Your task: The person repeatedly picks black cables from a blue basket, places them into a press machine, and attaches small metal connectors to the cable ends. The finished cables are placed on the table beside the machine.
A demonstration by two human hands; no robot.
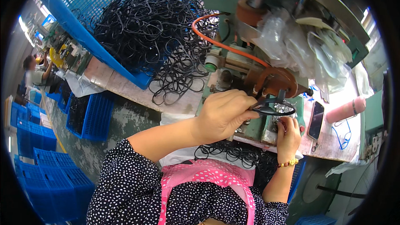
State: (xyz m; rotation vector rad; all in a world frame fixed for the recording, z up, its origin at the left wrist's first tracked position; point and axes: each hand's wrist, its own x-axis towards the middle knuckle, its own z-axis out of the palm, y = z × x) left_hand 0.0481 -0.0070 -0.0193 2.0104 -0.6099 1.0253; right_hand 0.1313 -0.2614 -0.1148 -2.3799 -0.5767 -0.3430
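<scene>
My left hand [227, 112] pinches a black loop [266, 110] with a wider, flat dark part, held at the front of a green bench machine [212, 0]. The loop's far side reaches right, over small shiny silver pieces [284, 108] heaped on the machine's bed. Just below that heap is my right hand [288, 135], fingers curled and thumb against them; whatever they hold is too small or hidden to make out. A brown round machine part [277, 80] sits just beyond the loop. More black loops [237, 152] lie by my lap.
A large blue basket [104, 50] spills tangled black loops [146, 25] onto the table at back left. Orange hose [225, 48] and plastic bags [287, 37] hang around the machine. On the right are a phone [316, 121] and pink bottle [346, 109]. Blue crates [50, 183] stand left.
</scene>
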